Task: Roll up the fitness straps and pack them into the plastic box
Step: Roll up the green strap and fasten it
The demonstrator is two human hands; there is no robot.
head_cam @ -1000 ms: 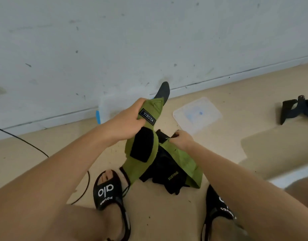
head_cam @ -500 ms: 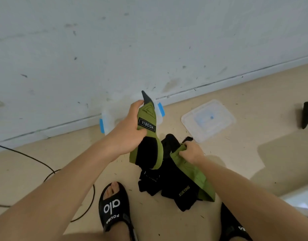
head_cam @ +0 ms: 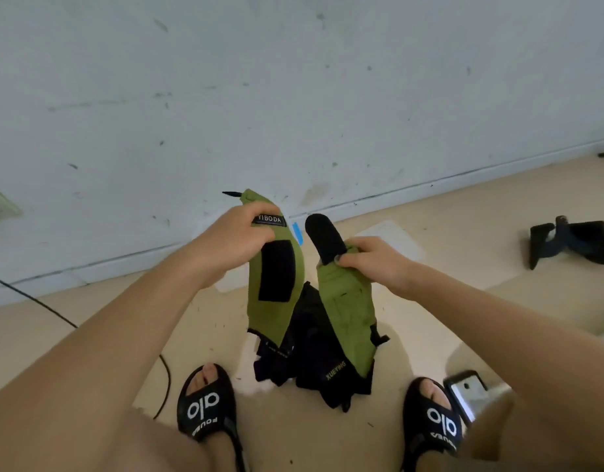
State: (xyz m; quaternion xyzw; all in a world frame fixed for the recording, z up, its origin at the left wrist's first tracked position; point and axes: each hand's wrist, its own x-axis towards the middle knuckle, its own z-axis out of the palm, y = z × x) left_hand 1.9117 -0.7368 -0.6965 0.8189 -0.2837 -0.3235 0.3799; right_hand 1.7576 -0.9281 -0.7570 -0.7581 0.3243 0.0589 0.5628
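Note:
Two green-and-black fitness straps hang in front of me above the floor. My left hand [head_cam: 237, 238] grips the top of the left strap [head_cam: 275, 284], which carries a YIBODA label and a black patch. My right hand [head_cam: 373, 262] grips the top of the right strap [head_cam: 348, 315], whose black tip sticks up. Their black lower ends [head_cam: 314, 366] dangle together, one marked XUEYING. The clear plastic box [head_cam: 295, 229] with a blue clip sits by the wall, mostly hidden behind the straps. Its lid [head_cam: 392, 238] lies on the floor to the right.
A black strap [head_cam: 571, 240] lies on the floor at the far right. A black cable [head_cam: 31, 299] runs across the floor on the left. My feet in black sandals [head_cam: 205, 407] stand below the straps. A phone-like object [head_cam: 469, 391] lies near my right foot. The wall is close ahead.
My right hand has lifted the second green strap up beside the first, so both now hang side by side. The view has tilted down, showing both feet.

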